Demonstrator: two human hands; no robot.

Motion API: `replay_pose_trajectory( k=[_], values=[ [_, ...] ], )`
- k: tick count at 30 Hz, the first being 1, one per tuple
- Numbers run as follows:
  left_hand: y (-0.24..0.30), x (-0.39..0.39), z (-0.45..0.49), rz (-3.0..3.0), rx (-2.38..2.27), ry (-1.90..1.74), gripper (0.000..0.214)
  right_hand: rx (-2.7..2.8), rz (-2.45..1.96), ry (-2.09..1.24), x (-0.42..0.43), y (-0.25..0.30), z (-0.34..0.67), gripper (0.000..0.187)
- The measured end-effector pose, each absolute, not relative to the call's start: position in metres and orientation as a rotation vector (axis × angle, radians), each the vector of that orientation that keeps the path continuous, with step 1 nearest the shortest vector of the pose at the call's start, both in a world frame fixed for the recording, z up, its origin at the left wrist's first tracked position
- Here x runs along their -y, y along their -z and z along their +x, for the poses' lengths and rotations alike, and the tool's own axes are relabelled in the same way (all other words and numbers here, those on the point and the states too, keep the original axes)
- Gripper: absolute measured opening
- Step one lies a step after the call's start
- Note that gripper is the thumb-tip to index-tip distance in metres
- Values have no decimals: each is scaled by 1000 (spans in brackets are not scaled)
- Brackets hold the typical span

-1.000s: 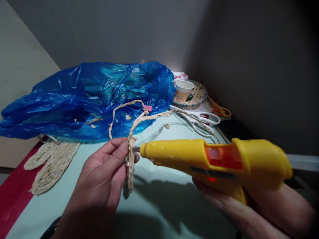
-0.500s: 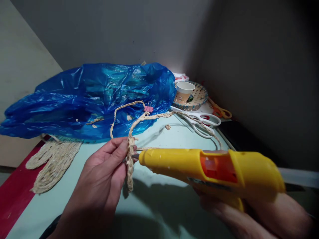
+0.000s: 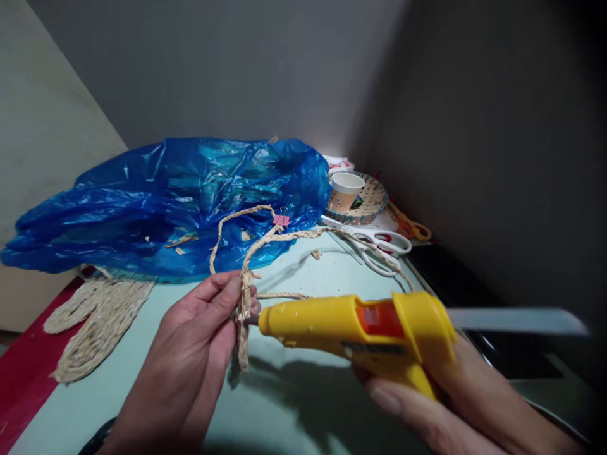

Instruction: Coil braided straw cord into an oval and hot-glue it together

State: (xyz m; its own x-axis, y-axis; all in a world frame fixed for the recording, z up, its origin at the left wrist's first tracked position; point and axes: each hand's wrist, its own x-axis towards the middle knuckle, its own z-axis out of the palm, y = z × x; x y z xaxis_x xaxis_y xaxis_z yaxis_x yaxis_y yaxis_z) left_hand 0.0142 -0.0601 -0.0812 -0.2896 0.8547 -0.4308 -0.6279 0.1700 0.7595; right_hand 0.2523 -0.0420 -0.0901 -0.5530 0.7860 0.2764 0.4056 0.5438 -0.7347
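My left hand point(image 3: 192, 344) pinches a braided straw cord point(image 3: 245, 297) between thumb and fingers, its short end hanging down. The cord loops up to a pink binder clip point(image 3: 281, 220) and trails right across the pale green table point(image 3: 294, 404). My right hand point(image 3: 441, 404) grips a yellow hot glue gun point(image 3: 355, 325), held level. Its metal nozzle points left and touches the cord right at my left fingertips.
A crumpled blue plastic bag point(image 3: 165, 202) lies behind the hands. A woven straw mat piece point(image 3: 90, 319) sits at the left by a red strip. At the back right are a woven tray point(image 3: 370, 199) with a paper cup point(image 3: 345, 189), white scissors point(image 3: 379, 240) and orange scissors point(image 3: 410, 224).
The glue gun has dropped lower and drawn back toward me, its nozzle staying on the cord. The view tilted, so everything sits a little lower in the picture. My left hand keeps its pinch.
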Motion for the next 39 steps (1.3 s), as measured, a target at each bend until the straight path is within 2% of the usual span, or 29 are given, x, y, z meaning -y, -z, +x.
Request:
replay_pose_trajectory(
  k=[2,4,6,11,16,18,19,23,27,28,30,33,39],
  values=[
    [81,60,13,311,-1150,-1494,9,1976,-985,-1265,32,82,248,22],
    [81,58,10,340,-1199,-1541,5,1726,-887,-1791,19,75,243,34],
    [82,56,5,362,-1225,-1591,5,1549,-750,-2101,8,74,238,46],
    [79,51,-6,440,-1267,-1712,4,1668,-756,-2278,0,100,222,64],
    [74,52,-5,530,-1308,-1856,21,1865,-884,-2239,8,110,214,45],
    [75,55,-3,586,-1319,-1882,25,2035,-945,-2062,13,99,216,41],
    [75,57,-3,617,-1330,-1882,25,2189,-985,-1858,16,91,217,39],
    [79,67,-2,739,-1413,-1843,24,2690,-1134,-679,23,60,223,38],
    [81,75,1,1008,-1623,-1760,13,2364,-991,-251,17,38,218,28],
    [81,76,2,1082,-1654,-1749,10,2267,-900,-157,15,34,215,31],
    [81,77,7,1172,-1678,-1766,6,2238,-749,-103,11,29,206,40],
    [81,79,13,1236,-1722,-1785,8,2349,-624,-114,6,31,194,26],
    [79,80,17,1263,-1855,-1757,10,2378,-550,-108,7,49,188,28]
  ],
)
